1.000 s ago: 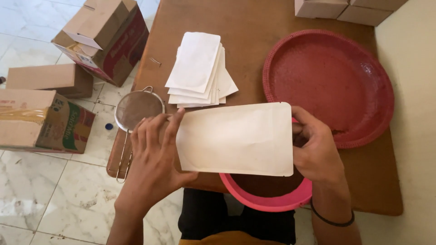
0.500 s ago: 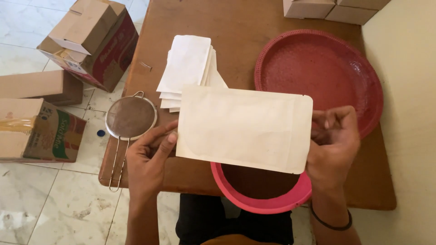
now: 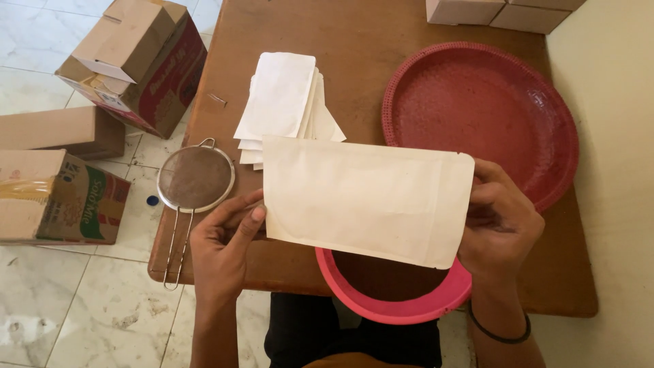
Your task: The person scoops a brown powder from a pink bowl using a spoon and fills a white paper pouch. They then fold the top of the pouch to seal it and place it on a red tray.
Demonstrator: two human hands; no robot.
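Observation:
I hold a flat cream paper pouch [image 3: 364,199] sideways in front of me, above the near table edge. My left hand [image 3: 225,245] pinches its left end, thumb on the front. My right hand [image 3: 501,225] grips its right end, fingers curled around the edge. Under the pouch sits a pink plastic bowl [image 3: 395,307] at the table's front edge, partly hidden by it. A stack of white pouches [image 3: 283,105] lies just beyond on the brown wooden table [image 3: 368,41].
A large round red tray [image 3: 484,112] rests at the right of the table. A metal mesh strainer [image 3: 194,180] lies on the left edge, handle towards me. Cardboard boxes [image 3: 136,61] stand on the tiled floor to the left, and pale boxes [image 3: 501,12] at the table's far edge.
The pouch stays in both hands and has tilted slightly, right end lower. My left hand's fingers have shifted from spread behind the pouch to pinching its left end.

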